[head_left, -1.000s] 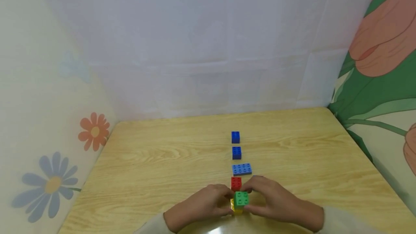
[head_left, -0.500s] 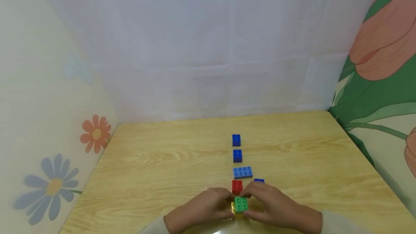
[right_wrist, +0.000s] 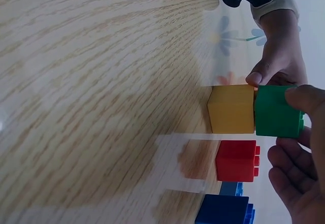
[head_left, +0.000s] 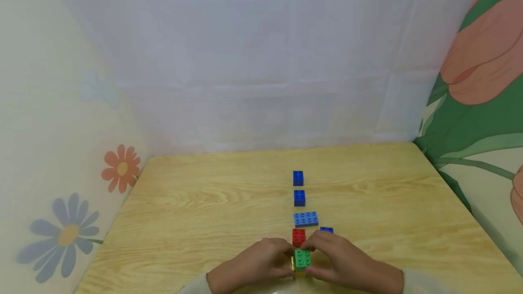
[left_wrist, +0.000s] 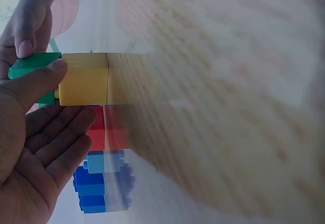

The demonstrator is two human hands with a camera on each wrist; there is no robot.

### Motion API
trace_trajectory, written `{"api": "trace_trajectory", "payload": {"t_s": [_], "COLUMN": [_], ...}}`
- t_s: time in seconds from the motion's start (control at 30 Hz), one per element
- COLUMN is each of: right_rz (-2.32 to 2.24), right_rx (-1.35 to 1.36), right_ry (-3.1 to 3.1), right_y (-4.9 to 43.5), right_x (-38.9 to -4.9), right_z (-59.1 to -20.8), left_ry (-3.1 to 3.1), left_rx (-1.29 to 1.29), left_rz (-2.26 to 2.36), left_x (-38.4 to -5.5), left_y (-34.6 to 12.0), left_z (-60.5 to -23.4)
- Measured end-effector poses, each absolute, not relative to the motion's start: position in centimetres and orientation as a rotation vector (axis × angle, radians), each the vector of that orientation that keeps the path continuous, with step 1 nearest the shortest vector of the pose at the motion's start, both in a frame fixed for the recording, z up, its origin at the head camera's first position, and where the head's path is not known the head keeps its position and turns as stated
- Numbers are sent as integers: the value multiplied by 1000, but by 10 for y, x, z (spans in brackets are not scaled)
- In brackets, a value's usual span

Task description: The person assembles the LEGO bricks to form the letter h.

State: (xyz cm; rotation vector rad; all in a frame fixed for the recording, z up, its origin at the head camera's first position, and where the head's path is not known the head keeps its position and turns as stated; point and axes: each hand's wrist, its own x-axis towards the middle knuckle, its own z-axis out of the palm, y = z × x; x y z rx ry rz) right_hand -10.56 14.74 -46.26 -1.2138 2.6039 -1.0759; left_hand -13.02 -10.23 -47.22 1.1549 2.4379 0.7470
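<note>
A green brick (head_left: 303, 257) with studs on top sits over a yellow brick (right_wrist: 231, 109) that stands on the table. A narrow gap with yellow studs shows between the two in the wrist views. My right hand (head_left: 343, 257) pinches the green brick between thumb and fingers. With its thumb near the joint of the two bricks, my left hand (head_left: 257, 260) holds the yellow brick from the other side. From above, the green brick hides most of the yellow one. Just beyond them stands a red brick (head_left: 298, 237), apart from both.
Farther back, a flat light-blue brick (head_left: 305, 218) and two dark-blue bricks (head_left: 299, 198) continue the row on the wooden table (head_left: 204, 194). Another blue brick (head_left: 326, 229) is partly hidden behind my right hand. Behind the table hangs a white cloth (head_left: 253, 58).
The green brick has shifted slightly left and now lines up over the yellow one. A blue brick has come into sight behind my right hand. The head view has tilted slightly.
</note>
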Motion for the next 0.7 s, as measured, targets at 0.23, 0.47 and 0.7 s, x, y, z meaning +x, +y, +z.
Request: {"api": "trace_trajectory", "payload": {"t_s": [0.23, 0.47, 0.7], "right_rz": [-1057, -1021, -1029], "right_rx": [-1250, -1349, -1393], "right_ry": [2623, 2657, 2664], "right_y": [146, 146, 146], "right_x": [-105, -105, -105], "right_z": [-462, -465, -464], "left_ry": [2433, 2424, 2429], "left_rx": [1132, 1111, 1111], "left_rz": [734, 738, 736], "left_x": [-130, -130, -129], "left_y": [-102, -102, -101], "left_z": [-472, -471, -473]}}
